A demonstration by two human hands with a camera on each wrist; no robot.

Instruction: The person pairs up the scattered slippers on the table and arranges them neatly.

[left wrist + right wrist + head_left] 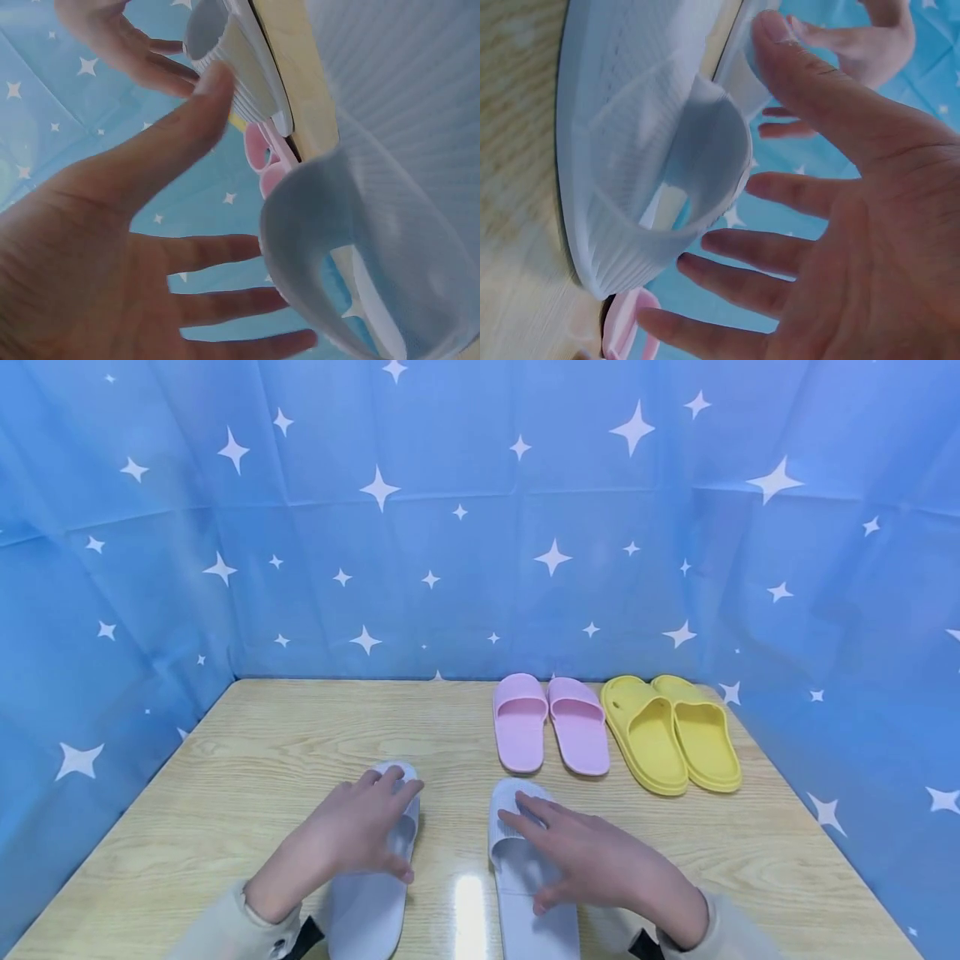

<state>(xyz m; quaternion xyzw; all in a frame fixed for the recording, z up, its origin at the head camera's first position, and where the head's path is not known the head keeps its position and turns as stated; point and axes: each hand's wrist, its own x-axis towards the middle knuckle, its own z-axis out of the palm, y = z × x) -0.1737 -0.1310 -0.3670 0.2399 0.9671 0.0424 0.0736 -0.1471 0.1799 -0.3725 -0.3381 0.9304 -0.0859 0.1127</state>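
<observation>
Two pale grey slippers lie apart on the table, toes pointing away from me. Over the strap of the left slipper (pixel 367 914) hovers my left hand (pixel 352 831), fingers spread and loosely bent. My right hand (pixel 592 860) is in a similar pose above the right slipper (pixel 517 881), partly covering its strap. In the left wrist view, the left hand's (pixel 90 262) fingertips come up to the strap's edge (pixel 292 225). The right wrist view has the right hand's (pixel 862 247) fingers stretched beside the other strap (pixel 727 142). Whether any fingertip touches a strap, I cannot tell.
Toward the back right of the wood-grain table (pixel 300 735) stand a pair of pink slippers (pixel 519 739) and, beside them, a pair of yellow slippers (pixel 656 752). A blue curtain (pixel 450 452) with white stars surrounds the table's back and sides.
</observation>
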